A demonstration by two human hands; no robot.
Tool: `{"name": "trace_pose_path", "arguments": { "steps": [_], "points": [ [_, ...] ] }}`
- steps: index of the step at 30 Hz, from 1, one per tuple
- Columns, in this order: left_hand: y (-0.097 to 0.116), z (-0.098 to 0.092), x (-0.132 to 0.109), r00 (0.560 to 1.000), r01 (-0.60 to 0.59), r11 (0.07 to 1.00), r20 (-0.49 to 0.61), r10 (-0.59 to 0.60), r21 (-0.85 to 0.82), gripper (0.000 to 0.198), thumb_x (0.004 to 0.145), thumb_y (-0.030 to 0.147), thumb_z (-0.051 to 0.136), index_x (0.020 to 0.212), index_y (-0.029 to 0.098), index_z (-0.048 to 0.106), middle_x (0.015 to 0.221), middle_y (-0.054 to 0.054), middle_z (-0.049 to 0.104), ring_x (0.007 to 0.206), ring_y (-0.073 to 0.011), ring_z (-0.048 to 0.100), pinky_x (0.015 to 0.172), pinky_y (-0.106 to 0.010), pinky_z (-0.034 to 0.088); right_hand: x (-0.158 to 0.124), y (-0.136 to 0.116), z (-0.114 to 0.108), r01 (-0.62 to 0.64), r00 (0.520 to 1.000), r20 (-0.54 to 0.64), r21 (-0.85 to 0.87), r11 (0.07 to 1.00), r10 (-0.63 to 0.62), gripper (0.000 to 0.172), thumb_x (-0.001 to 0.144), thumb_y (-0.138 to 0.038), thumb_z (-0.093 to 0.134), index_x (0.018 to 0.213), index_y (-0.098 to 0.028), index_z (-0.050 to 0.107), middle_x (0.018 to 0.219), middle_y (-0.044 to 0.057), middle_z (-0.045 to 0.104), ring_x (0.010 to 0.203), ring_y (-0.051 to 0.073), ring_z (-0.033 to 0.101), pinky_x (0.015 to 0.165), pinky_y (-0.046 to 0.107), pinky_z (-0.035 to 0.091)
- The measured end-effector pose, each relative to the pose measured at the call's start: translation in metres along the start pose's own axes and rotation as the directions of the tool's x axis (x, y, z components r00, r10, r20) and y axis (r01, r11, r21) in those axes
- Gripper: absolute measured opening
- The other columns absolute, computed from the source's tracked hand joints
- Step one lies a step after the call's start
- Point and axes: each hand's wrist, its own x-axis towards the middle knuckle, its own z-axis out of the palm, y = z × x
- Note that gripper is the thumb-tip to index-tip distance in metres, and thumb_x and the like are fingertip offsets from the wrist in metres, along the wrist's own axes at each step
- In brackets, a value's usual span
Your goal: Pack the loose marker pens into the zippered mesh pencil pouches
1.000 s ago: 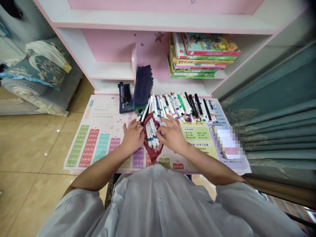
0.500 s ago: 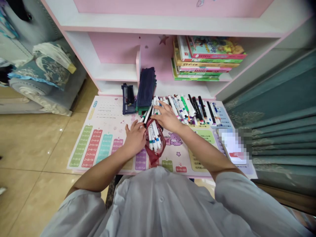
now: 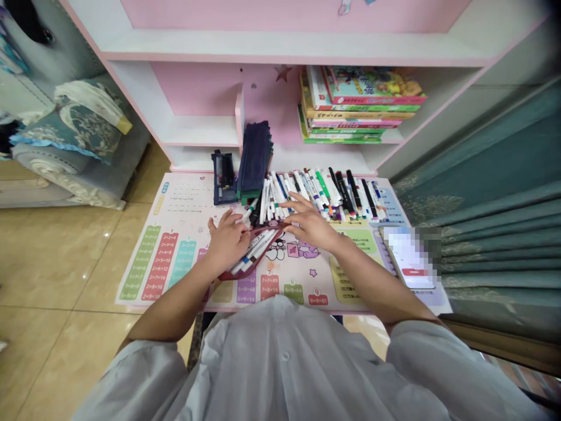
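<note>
My left hand (image 3: 227,240) lies over the left end of a red zippered pouch (image 3: 249,257), and I cannot tell whether it grips it. Several white markers (image 3: 256,251) sit in the pouch's open mouth, pointing up to the right. My right hand (image 3: 309,225) rests with spread fingers, empty, at the front of a dense pile of felt-tip markers (image 3: 333,190). Both hands are on a printed multiplication-table desk mat (image 3: 149,263).
A dark navy fabric case (image 3: 255,159) and an open navy pencil case (image 3: 223,178) stand behind the pile. A phone with a blurred screen (image 3: 407,257) lies on the mat's right. Books (image 3: 362,99) fill a pink-and-white shelf above. A teal curtain (image 3: 495,251) hangs right.
The red pouch has swung from lengthwise toward me to lying across the mat, its markers turning with it. My right hand has shifted slightly right, away from the pouch.
</note>
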Motion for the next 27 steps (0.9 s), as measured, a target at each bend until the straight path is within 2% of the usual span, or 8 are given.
{"name": "trace_pose_path", "arguments": {
  "steps": [6,10,12,14,16,17,22,27],
  "points": [
    [0.0,-0.002,0.004,0.996,-0.029,0.999,0.082,0.033,-0.038,0.023,0.09,0.032,0.051,0.079,0.023,0.07,0.133,-0.008,0.063,0.139,-0.0345,0.041,0.109,-0.074,0.021,-0.022,0.005,0.004,-0.074,0.995,-0.066,0.054,0.996,0.078,0.011,0.085,-0.026,0.067,0.077,-0.021,0.072,0.127,0.01,0.065,0.142,0.035,0.038,0.11,0.061,0.039],
    [-0.01,-0.012,0.005,0.984,-0.095,0.989,0.138,0.11,-0.113,0.034,0.089,0.051,0.053,0.079,0.025,0.071,0.135,-0.008,0.062,0.139,-0.0368,0.041,0.114,-0.07,0.021,-0.034,0.011,0.004,-0.169,0.97,-0.165,0.086,0.982,0.181,0.015,0.085,-0.028,0.066,0.072,-0.02,0.069,0.126,0.011,0.066,0.141,0.035,0.04,0.11,0.063,0.039],
    [-0.015,-0.017,0.005,0.962,-0.171,0.98,0.198,0.189,-0.105,0.041,0.074,0.063,0.067,0.091,0.026,0.073,0.142,-0.009,0.056,0.141,-0.0403,0.037,0.115,-0.069,0.02,-0.04,0.013,0.004,-0.214,0.948,-0.219,0.098,0.972,0.231,0.017,0.084,-0.028,0.066,0.069,-0.02,0.067,0.128,0.011,0.065,0.141,0.035,0.039,0.109,0.063,0.039],
    [-0.019,-0.019,0.005,0.939,-0.23,0.971,0.248,0.238,-0.06,0.067,0.055,0.065,0.081,0.107,0.025,0.071,0.147,-0.013,0.05,0.143,-0.0443,0.031,0.115,-0.069,0.019,-0.045,0.013,0.005,-0.238,0.928,-0.271,0.098,0.966,0.256,0.018,0.084,-0.029,0.067,0.067,-0.02,0.065,0.129,0.012,0.064,0.142,0.035,0.039,0.109,0.064,0.039],
    [-0.02,-0.019,0.005,0.938,-0.236,0.972,0.257,0.231,-0.013,0.077,0.05,0.061,0.085,0.115,0.023,0.068,0.149,-0.015,0.047,0.144,-0.0454,0.028,0.114,-0.07,0.019,-0.047,0.013,0.006,-0.238,0.917,-0.306,0.092,0.967,0.255,0.019,0.083,-0.028,0.068,0.067,-0.019,0.065,0.128,0.013,0.065,0.141,0.035,0.04,0.109,0.063,0.039],
    [-0.019,-0.019,0.006,0.945,-0.221,0.975,0.248,0.212,0.007,0.071,0.054,0.058,0.084,0.114,0.023,0.068,0.149,-0.015,0.048,0.144,-0.0447,0.028,0.114,-0.07,0.02,-0.048,0.013,0.007,-0.234,0.915,-0.315,0.09,0.968,0.25,0.018,0.083,-0.028,0.068,0.067,-0.019,0.065,0.128,0.013,0.065,0.141,0.035,0.04,0.109,0.063,0.039],
    [-0.015,-0.018,0.011,0.974,-0.142,0.988,0.186,0.131,0.051,0.016,0.078,0.037,0.069,0.091,0.027,0.073,0.138,-0.009,0.059,0.142,-0.038,0.037,0.11,-0.071,0.023,-0.046,0.01,0.012,-0.183,0.918,-0.331,0.13,0.974,0.217,0.016,0.081,-0.028,0.071,0.067,-0.021,0.067,0.126,0.011,0.066,0.139,0.034,0.044,0.108,0.061,0.043],
    [-0.025,-0.017,0.017,0.992,-0.107,0.994,0.073,0.104,0.036,0.013,0.082,0.033,0.064,0.088,0.029,0.075,0.133,-0.008,0.064,0.138,-0.0369,0.042,0.109,-0.072,0.023,-0.045,0.01,0.019,-0.128,0.92,-0.346,0.177,0.976,0.183,0.014,0.081,-0.028,0.072,0.07,-0.022,0.07,0.12,0.01,0.069,0.136,0.032,0.048,0.11,0.06,0.041]
  ]
}}
